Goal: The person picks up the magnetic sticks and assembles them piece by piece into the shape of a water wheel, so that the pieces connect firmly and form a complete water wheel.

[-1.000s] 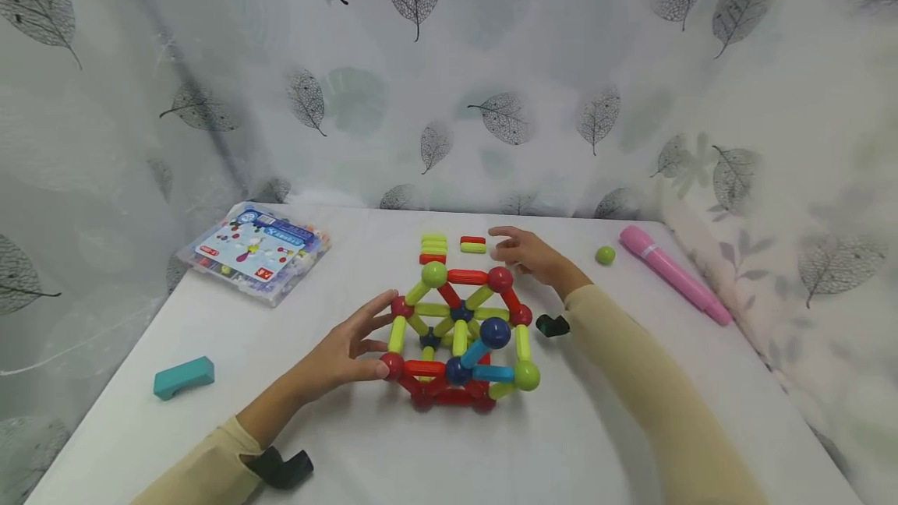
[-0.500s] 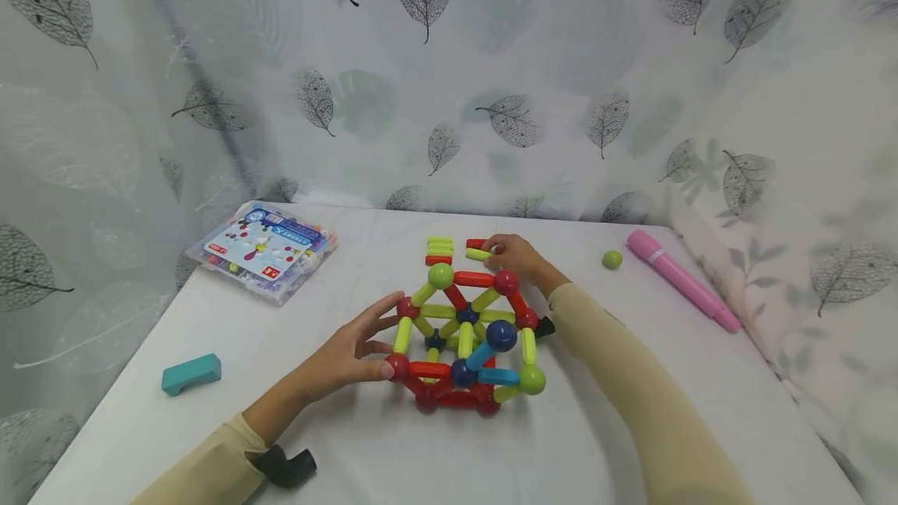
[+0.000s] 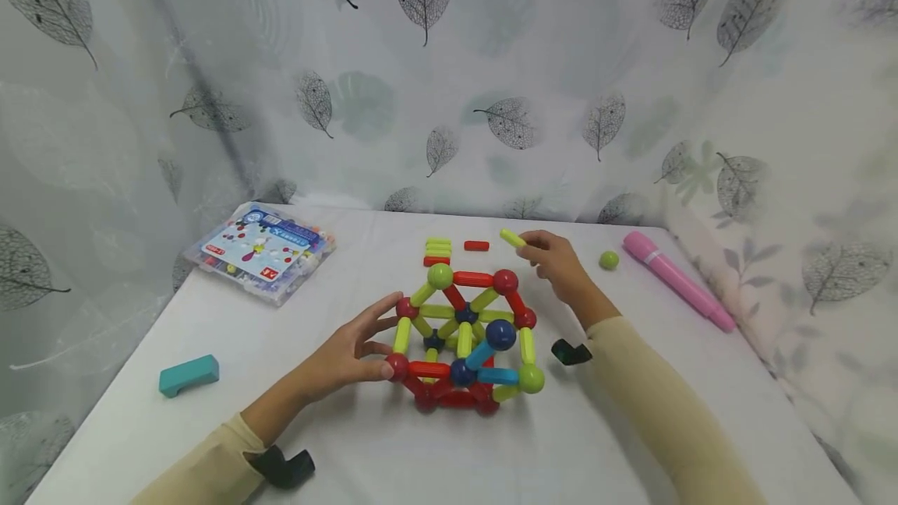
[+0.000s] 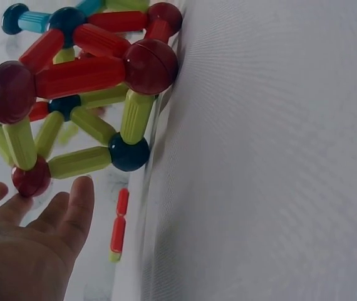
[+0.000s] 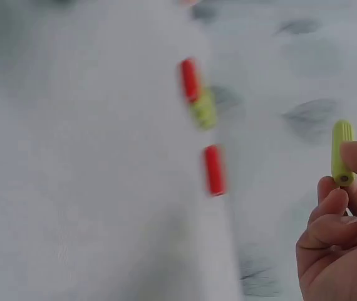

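Observation:
A toy frame of red, green and blue rods and balls [image 3: 463, 333] stands on the white table [image 3: 393, 450]. My left hand [image 3: 347, 349] rests against its left side, fingers straight, thumb at a red ball [image 3: 397, 366]; the left wrist view shows the frame [image 4: 84, 81] above the fingers [image 4: 78, 207]. My right hand [image 3: 557, 263] is raised behind the frame and pinches a short green rod [image 3: 513, 238], also seen in the right wrist view as the green rod [image 5: 341, 152] between thumb and finger. A loose red rod [image 3: 476, 245] and a small stack of green and red rods [image 3: 438, 250] lie behind the frame.
A clear box of parts [image 3: 258, 250] sits at the back left, a teal block [image 3: 188, 375] at the left edge. A green ball [image 3: 609, 259] and a pink marker [image 3: 677, 279] lie at the right. A leaf-patterned curtain [image 3: 449, 76] closes off the back.
My right hand has picked the green rod up from beside the red rod and lifted it to the right. The left hand has stayed on the frame.

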The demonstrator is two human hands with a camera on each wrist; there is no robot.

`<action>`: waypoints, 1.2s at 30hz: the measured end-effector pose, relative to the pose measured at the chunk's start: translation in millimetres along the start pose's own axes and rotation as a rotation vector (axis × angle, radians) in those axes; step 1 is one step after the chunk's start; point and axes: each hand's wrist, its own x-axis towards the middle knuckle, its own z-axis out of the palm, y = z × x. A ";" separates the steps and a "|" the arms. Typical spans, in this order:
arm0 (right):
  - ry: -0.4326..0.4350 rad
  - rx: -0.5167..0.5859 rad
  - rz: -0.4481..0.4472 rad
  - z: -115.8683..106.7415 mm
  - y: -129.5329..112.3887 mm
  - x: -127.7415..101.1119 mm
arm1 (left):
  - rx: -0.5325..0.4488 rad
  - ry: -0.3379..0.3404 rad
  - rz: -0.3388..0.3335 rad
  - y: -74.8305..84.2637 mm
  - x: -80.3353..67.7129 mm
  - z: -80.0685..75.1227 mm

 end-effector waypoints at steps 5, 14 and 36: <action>-0.015 0.151 -0.149 -26.0 -10.0 -83.6 | 0.000 -0.007 -0.003 0.5 0.0 -1.7; -0.257 0.029 -0.299 -13.3 -3.2 -163.4 | 0.006 -0.013 0.003 -0.5 -0.3 -2.3; -0.321 -0.064 -0.311 11.4 7.6 -180.2 | -0.012 -0.014 -0.027 1.9 1.1 -0.9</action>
